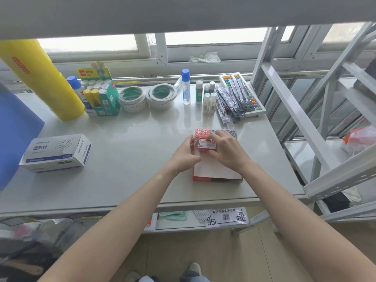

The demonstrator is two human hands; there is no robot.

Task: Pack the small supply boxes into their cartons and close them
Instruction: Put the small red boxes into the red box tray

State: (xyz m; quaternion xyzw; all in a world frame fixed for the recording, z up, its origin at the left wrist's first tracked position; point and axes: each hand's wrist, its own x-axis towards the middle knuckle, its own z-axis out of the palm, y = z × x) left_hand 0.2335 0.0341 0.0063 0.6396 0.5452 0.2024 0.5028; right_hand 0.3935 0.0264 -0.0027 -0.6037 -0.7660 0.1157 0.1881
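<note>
A red carton (211, 169) lies on the white table (132, 159), right of centre, its pale inner flap open toward me. Over its far end both hands hold a small red box (206, 145) wrapped in clear film. My left hand (186, 152) grips the box's left side. My right hand (225, 148) covers its right side and top edge with bent fingers. A white and blue paper clip carton (58, 152) rests shut at the table's left.
Along the back stand a green display box of glue sticks (101, 94), two stacks of tape rolls (148, 96), glue bottles (203, 94), packaged pens (232, 100) and a bead tray. A yellow roll (40, 78) and blue folder (14, 135) stand left. Grey shelving frames (317, 110) rise on the right.
</note>
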